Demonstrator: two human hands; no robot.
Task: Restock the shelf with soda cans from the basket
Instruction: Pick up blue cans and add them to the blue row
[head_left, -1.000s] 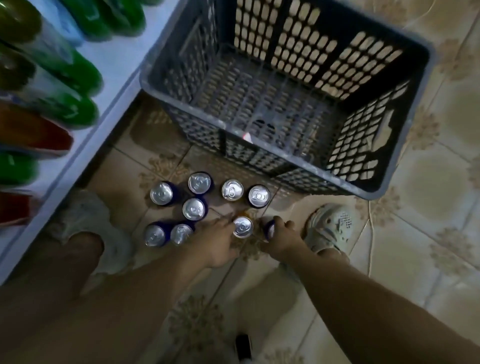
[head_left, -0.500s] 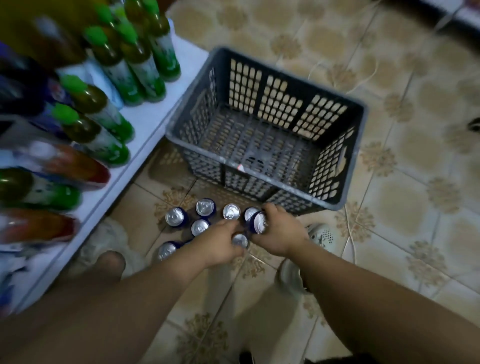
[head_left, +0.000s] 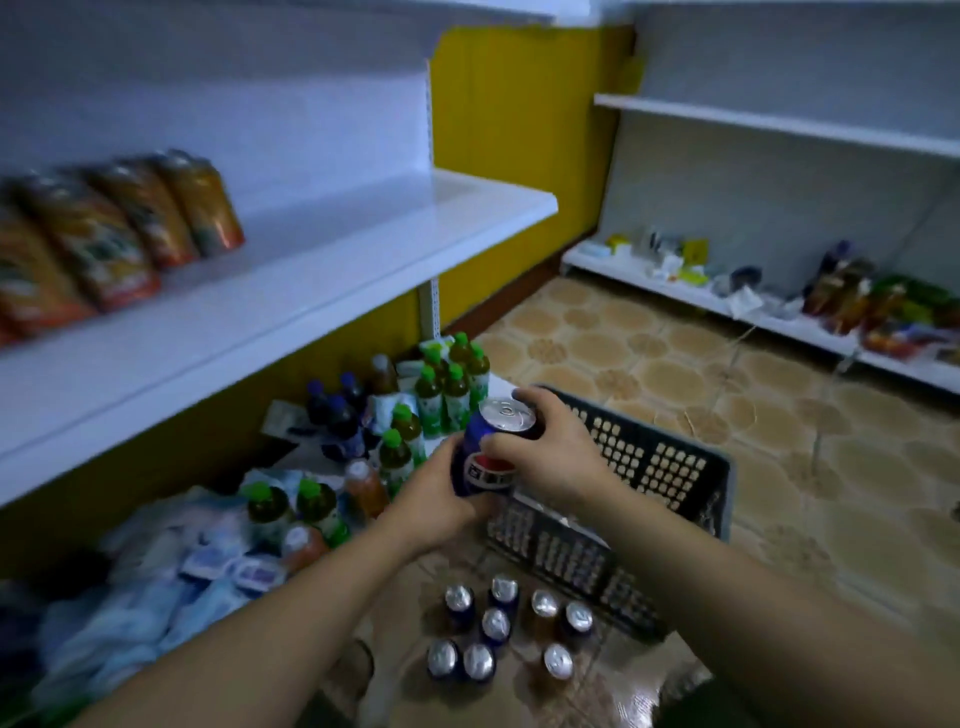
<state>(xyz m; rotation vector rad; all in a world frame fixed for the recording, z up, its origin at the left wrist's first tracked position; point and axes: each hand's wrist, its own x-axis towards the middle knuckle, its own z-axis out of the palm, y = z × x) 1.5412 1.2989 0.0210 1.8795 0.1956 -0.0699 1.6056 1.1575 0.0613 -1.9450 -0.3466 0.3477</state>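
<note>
Both hands hold one blue soda can (head_left: 488, 457) in the air above the floor. My left hand (head_left: 436, 499) grips its lower part from the left. My right hand (head_left: 550, 447) curls over its top and right side. Several more soda cans (head_left: 498, 639) stand on the tiled floor below, beside the dark plastic basket (head_left: 670, 467), which looks empty. The white middle shelf (head_left: 291, 280) runs along the left, with orange cans (head_left: 156, 223) at its left end and bare board to their right.
The bottom shelf on the left holds green-capped bottles (head_left: 441, 384), dark bottles and plastic-wrapped packs (head_left: 197, 561). Another white shelf unit (head_left: 779, 306) with assorted goods stands at the far right. A yellow wall panel (head_left: 519, 130) is behind. My foot (head_left: 353, 670) is near the floor cans.
Both hands lifted a blue can up off the floor from the group. My view swung up from the floor to the shelves.
</note>
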